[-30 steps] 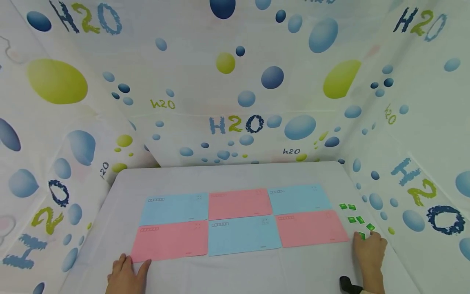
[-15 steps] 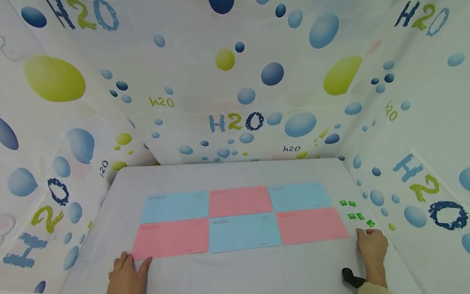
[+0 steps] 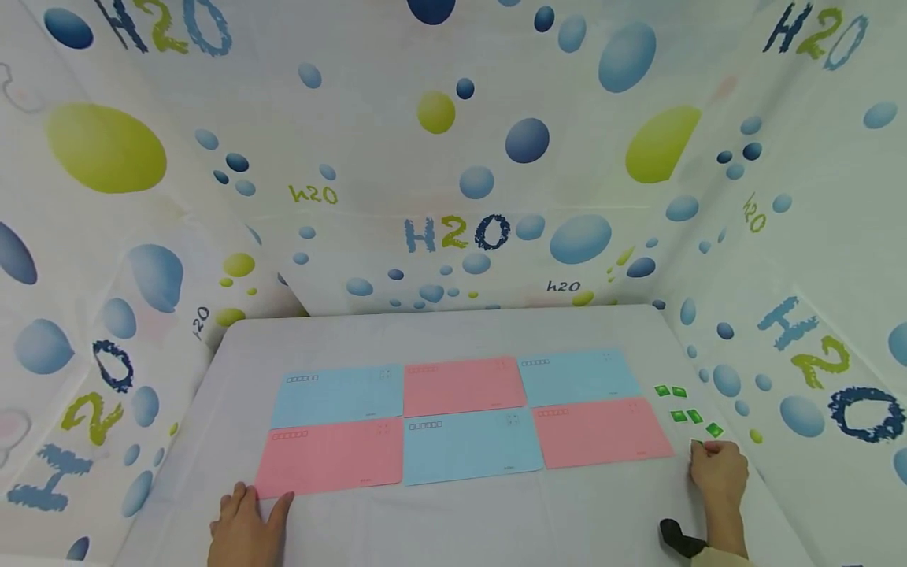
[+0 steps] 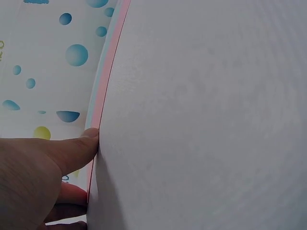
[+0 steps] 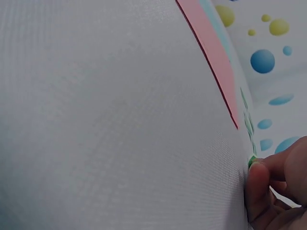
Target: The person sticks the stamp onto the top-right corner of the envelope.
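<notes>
Two rows of pink and blue envelopes lie on the white table. My left hand point(image 3: 244, 528) rests at the lower left corner of the front-left pink envelope point(image 3: 329, 458), its fingertips and thumb touching the edge. In the left wrist view, the thumb point(image 4: 81, 146) lies against that pink edge. At the right, my right hand point(image 3: 719, 472) pinches a small green stamp point(image 5: 252, 161) between thumb and forefinger; most of the stamp is hidden by the fingers. Several more green stamps point(image 3: 714, 430) lie flat just beyond the right hand.
The front-middle blue envelope point(image 3: 471, 446) and front-right pink envelope point(image 3: 602, 433) adjoin the back row. Patterned sheets point(image 3: 453, 173) rise behind and beside the table. A black strap-like piece point(image 3: 682, 539) shows by the right wrist.
My right thumb and forefinger have come together on the nearest green stamp, which showed between them a second ago and is now mostly covered. The left hand stays at the pink envelope's corner.
</notes>
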Motion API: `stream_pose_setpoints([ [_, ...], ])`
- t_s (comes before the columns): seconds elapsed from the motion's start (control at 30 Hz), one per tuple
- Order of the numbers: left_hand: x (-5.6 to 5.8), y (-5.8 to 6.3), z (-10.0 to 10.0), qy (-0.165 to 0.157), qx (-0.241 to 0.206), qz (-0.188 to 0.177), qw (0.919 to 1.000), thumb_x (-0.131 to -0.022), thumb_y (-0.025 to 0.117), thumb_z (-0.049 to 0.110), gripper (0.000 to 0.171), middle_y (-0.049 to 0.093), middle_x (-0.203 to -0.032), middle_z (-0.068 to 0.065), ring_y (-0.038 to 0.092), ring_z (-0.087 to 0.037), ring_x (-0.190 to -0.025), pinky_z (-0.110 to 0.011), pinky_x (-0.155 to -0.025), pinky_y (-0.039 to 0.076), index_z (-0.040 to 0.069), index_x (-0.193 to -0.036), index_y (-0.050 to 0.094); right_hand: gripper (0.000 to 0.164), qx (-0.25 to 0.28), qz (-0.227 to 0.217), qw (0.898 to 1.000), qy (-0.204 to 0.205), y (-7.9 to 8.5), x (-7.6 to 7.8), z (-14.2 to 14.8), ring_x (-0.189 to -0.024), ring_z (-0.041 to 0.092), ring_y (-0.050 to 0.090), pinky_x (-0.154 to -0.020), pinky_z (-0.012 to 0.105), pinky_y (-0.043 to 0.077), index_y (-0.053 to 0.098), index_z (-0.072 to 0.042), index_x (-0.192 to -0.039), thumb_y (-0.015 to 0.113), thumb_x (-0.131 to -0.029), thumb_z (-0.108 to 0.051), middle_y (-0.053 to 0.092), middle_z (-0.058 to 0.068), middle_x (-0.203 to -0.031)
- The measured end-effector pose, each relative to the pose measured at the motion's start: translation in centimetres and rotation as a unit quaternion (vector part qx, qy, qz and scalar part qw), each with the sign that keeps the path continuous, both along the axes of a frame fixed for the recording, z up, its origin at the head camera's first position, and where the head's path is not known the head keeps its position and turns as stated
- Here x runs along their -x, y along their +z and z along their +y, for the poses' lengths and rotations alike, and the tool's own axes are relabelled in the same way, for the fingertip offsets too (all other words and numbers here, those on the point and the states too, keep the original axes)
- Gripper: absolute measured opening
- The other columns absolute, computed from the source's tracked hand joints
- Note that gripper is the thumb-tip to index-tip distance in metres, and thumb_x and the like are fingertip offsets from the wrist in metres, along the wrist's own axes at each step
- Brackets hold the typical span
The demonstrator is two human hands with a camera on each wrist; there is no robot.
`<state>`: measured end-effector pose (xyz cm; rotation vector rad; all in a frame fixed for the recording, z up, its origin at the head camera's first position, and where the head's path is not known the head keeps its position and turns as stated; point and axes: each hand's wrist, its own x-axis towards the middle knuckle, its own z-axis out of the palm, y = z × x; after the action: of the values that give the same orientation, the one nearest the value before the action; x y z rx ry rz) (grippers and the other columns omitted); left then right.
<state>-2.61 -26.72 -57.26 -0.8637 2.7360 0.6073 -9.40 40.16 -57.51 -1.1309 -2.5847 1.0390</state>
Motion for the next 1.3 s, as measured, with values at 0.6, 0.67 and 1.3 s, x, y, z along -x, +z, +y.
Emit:
stream_pose_setpoints([
  [0.6, -0.2, 0.0, 0.2, -0.008, 0.015, 0.008, 0.9998, -0.095, 0.063, 0.044, 0.082, 0.025, -0.151, -0.041, 0.02, -0.058, -0.143, -0.07, -0.116, 0.023, -0.02, -0.14, 0.037, 0.041, 0.142, 0.053, 0.987, -0.058, -0.2, -0.7, -0.2, -0.053, 0.001, 0.061, -0.044, 0.017, 0.052, 0.042, 0.011, -0.139, 0.043, -0.103, -0.008, 0.056, 0.019, -0.099],
  [0.67, -0.2, 0.1, 0.4, -0.004, 0.014, 0.004, 0.9999, -0.096, 0.063, 0.042, 0.081, 0.024, -0.151, -0.041, 0.019, -0.058, -0.143, -0.07, -0.117, 0.023, -0.02, -0.14, 0.036, 0.043, 0.153, 0.057, 0.985, -0.054, -0.2, -0.5, -0.3, -0.054, -0.002, 0.06, -0.046, 0.015, 0.052, 0.04, 0.01, -0.141, 0.042, -0.102, -0.006, 0.053, 0.02, -0.106],
  [1.3, -0.4, 0.3, 0.1, -0.008, 0.004, 0.023, 0.9997, -0.096, 0.062, 0.045, 0.083, 0.028, -0.149, -0.043, 0.023, -0.059, -0.141, -0.069, -0.118, 0.02, -0.021, -0.14, 0.037, 0.044, 0.16, 0.101, 0.982, -0.018, 2.6, 0.0, -2.2, -0.064, -0.007, 0.062, -0.064, 0.013, 0.058, 0.053, 0.005, -0.138, 0.053, -0.103, -0.022, 0.067, -0.002, -0.093],
])
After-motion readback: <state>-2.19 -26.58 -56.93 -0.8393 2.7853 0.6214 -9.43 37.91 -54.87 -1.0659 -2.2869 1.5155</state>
